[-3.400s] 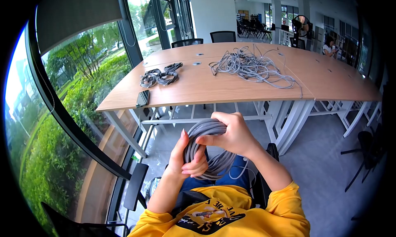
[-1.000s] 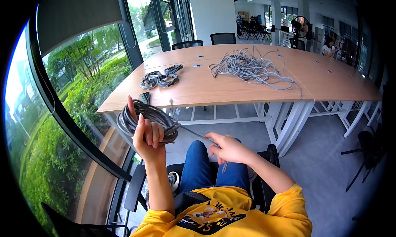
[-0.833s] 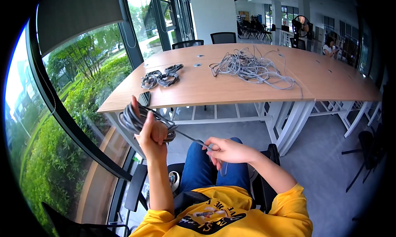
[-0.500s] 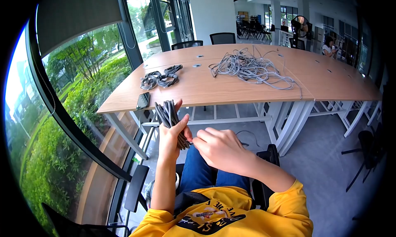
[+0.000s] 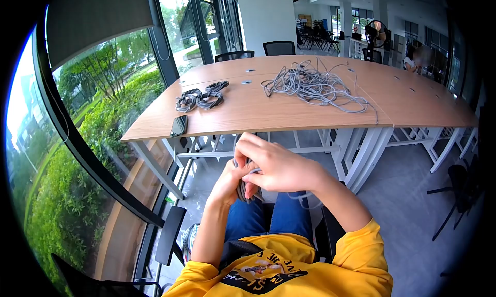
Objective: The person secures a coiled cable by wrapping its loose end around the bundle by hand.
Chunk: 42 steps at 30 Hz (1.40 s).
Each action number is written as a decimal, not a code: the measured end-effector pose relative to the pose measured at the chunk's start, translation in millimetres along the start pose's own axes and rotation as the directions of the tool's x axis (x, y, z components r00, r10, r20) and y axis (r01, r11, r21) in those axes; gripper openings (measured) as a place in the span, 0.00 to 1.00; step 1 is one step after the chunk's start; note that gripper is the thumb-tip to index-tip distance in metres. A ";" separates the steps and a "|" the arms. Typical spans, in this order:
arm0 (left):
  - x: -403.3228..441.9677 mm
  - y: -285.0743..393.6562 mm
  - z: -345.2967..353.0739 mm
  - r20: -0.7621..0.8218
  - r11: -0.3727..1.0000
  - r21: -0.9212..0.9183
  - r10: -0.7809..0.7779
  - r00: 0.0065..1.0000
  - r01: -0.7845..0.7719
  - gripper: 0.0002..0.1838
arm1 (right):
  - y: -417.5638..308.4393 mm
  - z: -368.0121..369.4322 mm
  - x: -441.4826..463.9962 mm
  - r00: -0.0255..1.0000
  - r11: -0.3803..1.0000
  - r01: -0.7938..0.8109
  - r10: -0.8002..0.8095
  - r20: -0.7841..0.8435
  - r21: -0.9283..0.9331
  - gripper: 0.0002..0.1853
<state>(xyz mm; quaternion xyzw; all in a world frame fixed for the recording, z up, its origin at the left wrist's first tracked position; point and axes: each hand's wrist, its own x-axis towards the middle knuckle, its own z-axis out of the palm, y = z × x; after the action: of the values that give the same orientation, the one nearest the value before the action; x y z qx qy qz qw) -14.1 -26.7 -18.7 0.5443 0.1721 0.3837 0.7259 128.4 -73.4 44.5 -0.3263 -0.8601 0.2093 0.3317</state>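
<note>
Above my lap, my left hand [image 5: 226, 184] is closed around a coiled bundle of grey cable [image 5: 241, 192], mostly hidden behind my fingers. My right hand [image 5: 279, 165] lies across the top of the bundle, its fingers bent and pinching the cable. A thin loose length of the same cable runs between the two hands, and a loop of it [image 5: 305, 196] hangs beneath my right wrist. Part of the right fingers' grip is hidden from view.
A wooden table [image 5: 248, 119] stands ahead, bearing dark coiled cables [image 5: 200, 96], a phone [image 5: 179, 125] and a tangled heap of grey cable [image 5: 315, 88]. Chair armrests [image 5: 171, 235] flank me. Windows line the left, and another person [image 5: 411, 62] sits far right.
Both hands have come together, the left shifting right and the bundle turning with it. My right hand has risen over the bundle's top, bringing the loose cable across it.
</note>
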 end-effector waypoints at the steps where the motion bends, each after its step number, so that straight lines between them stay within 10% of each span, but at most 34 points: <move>1: 1.9 -3.5 10.5 -0.116 0.999 0.051 0.022 0.993 -0.016 0.15 | 0.0 -1.4 0.4 1.000 0.998 0.003 -0.003 -0.001 -0.070 0.11; 6: -0.8 -4.2 -9.5 -0.005 0.968 -0.249 -0.025 1.000 0.022 0.18 | 16.0 -5.7 -5.6 0.966 0.960 0.164 -0.203 -0.159 -0.225 0.13; 9: 0.8 1.0 -27.4 0.104 0.895 -0.445 0.028 0.994 0.022 0.24 | -10.3 -33.0 -22.3 0.930 0.908 -0.365 0.366 0.035 0.205 0.11; 14: 5.3 -8.5 -38.3 0.510 0.831 -0.527 0.143 0.848 0.177 0.35 | 1.0 -44.6 -25.7 0.962 0.890 -0.271 0.240 0.131 0.366 0.07; 16: 3.0 -9.0 -28.9 0.541 0.793 -0.557 0.120 0.833 0.247 0.36 | 1.8 -38.3 -16.9 0.988 0.917 -0.025 0.083 -0.127 0.398 0.06; 30: -0.2 -9.8 -24.8 0.669 0.744 -0.592 0.241 0.703 0.309 0.15 | 45.2 -4.5 -8.0 0.898 0.939 -0.089 0.220 -0.381 0.331 0.12; 35: -2.8 -8.5 -23.1 0.646 0.747 -0.577 0.171 0.744 0.329 0.08 | 50.9 9.1 -13.7 0.871 0.990 -0.026 -0.047 -0.489 -0.142 0.14; 42: -0.2 -8.5 -19.4 0.697 0.728 -0.587 0.230 0.679 0.355 0.07 | 49.2 8.1 -17.9 0.923 0.979 -0.128 0.059 -0.379 -0.159 0.25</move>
<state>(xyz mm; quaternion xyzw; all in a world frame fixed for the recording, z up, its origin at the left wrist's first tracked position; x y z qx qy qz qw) -24.1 -15.0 -33.3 0.3371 -0.2656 0.1412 0.8921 153.6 -52.7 2.8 -0.4296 -0.7803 0.0801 0.4474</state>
